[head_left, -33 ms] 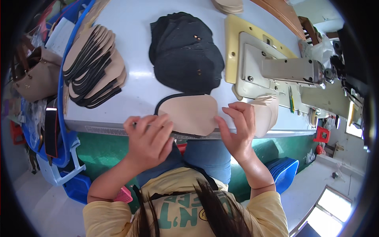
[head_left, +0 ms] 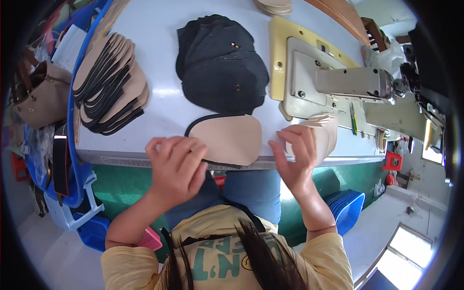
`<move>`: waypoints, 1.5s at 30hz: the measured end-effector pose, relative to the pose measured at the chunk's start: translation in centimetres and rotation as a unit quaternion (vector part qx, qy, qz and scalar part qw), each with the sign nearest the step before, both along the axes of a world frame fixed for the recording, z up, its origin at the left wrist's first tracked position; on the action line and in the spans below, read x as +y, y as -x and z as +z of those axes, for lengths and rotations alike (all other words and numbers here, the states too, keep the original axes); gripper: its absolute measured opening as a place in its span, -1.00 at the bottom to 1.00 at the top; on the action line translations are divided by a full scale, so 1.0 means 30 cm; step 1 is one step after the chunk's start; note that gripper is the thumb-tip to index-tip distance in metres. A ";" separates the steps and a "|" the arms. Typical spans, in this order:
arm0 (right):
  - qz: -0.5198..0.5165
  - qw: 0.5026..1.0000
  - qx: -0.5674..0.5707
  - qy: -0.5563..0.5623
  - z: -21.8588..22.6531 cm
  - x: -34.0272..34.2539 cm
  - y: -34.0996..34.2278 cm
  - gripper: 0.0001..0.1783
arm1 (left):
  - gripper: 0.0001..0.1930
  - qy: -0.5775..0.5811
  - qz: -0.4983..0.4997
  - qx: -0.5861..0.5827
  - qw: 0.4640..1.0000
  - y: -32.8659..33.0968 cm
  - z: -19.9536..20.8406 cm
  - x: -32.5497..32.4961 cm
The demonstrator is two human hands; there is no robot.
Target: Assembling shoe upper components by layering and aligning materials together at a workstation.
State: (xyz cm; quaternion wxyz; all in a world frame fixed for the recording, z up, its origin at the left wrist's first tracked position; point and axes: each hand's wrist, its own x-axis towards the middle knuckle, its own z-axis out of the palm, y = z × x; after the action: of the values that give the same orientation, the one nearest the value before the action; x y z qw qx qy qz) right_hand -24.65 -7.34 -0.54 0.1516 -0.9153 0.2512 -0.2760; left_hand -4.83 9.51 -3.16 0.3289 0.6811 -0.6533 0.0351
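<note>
A tan shoe-insole-shaped piece (head_left: 227, 140) with a black border showing along its left and lower edges lies flat at the table's front edge. My left hand (head_left: 176, 166) is over its left end, fingers bent and thumb apart; the fingertips are at the piece, though I cannot tell how firmly they touch. To the right of the piece, my right hand (head_left: 297, 152) is open and holds nothing, its thumb and fingers spread. Partly behind that hand is a fanned stack of plain tan pieces (head_left: 325, 137). Beyond the tan piece lies a pile of black pieces (head_left: 224, 84).
A fanned pile of tan-and-black pieces (head_left: 113, 84) lies at the left. On the right stands a sewing machine (head_left: 353, 81) with a yellow surround (head_left: 278, 63), and green-handled snips (head_left: 353, 121) lie by it. More tan pieces (head_left: 275, 7) are at the far edge.
My right hand has drawn away from the tan piece, toward the plain tan stack. My left hand has shifted slightly. The whole view has moved a little.
</note>
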 end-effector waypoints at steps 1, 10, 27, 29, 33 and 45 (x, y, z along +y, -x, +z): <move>-0.018 1.000 0.013 -0.004 0.010 -0.035 0.045 -0.69 | -0.70 -0.024 -0.003 0.025 0.999 -0.034 0.023 -0.024; -0.118 0.979 0.155 0.067 -0.012 -0.158 0.252 -0.66 | -0.25 -0.081 -0.035 -0.035 0.995 -0.209 0.056 -0.363; -0.149 0.982 0.110 0.021 0.014 -0.184 0.259 -0.72 | -0.72 -0.062 -0.119 0.394 0.909 -0.111 0.153 -0.216; -0.182 0.961 0.175 -0.115 0.040 -0.205 0.269 -0.65 | -0.74 -0.065 -0.064 0.197 0.976 -0.063 0.076 -0.188; -0.186 0.916 0.114 -0.336 0.064 -0.225 0.290 -0.68 | -0.56 -0.033 -0.080 0.005 0.996 -0.030 0.064 -0.138; 0.051 0.873 0.131 -0.467 0.201 -0.160 0.253 -0.87 | -0.57 0.078 -0.024 -0.004 0.997 0.031 -0.048 -0.010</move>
State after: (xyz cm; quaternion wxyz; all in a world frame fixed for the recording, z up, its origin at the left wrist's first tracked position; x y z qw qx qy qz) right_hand -32.23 -12.14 5.51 0.5407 -0.7772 0.3217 0.0033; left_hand -5.77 9.22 -4.59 0.3793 0.6372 -0.6660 0.0811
